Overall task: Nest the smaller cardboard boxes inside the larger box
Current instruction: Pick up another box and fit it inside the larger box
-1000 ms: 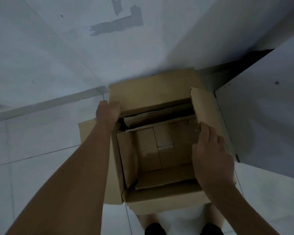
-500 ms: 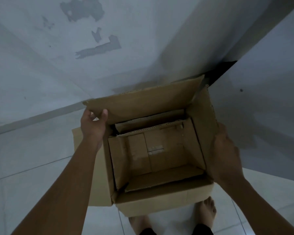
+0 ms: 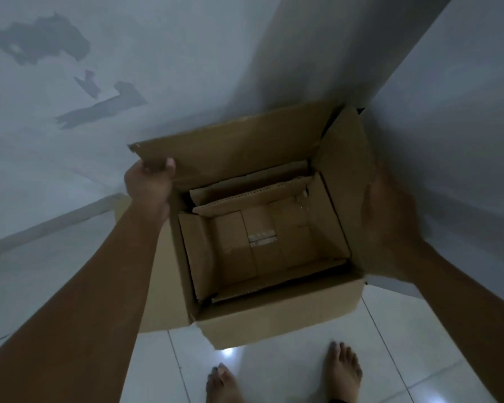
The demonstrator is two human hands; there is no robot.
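Observation:
The large cardboard box (image 3: 280,318) stands open on the tiled floor, pushed into a wall corner. A smaller open box (image 3: 262,248) sits nested inside it, and more cardboard edges show between the two at the far side. My left hand (image 3: 149,181) pinches the left corner of the large box's far flap (image 3: 236,149), which is raised and leans inward. My right hand (image 3: 390,228) is blurred and lies against the outer side of the upright right flap (image 3: 344,175). Its fingers cannot be made out.
Grey walls meet just behind and to the right of the box, and one has peeled paint patches (image 3: 41,45). The box's left flap (image 3: 157,286) hangs outward under my left forearm. My bare feet (image 3: 344,370) stand on white tiles in front of the box.
The far flap has come up from lying back against the wall, with my left hand now gripping its corner. My right hand left the inner box's edge for the outside of the right flap.

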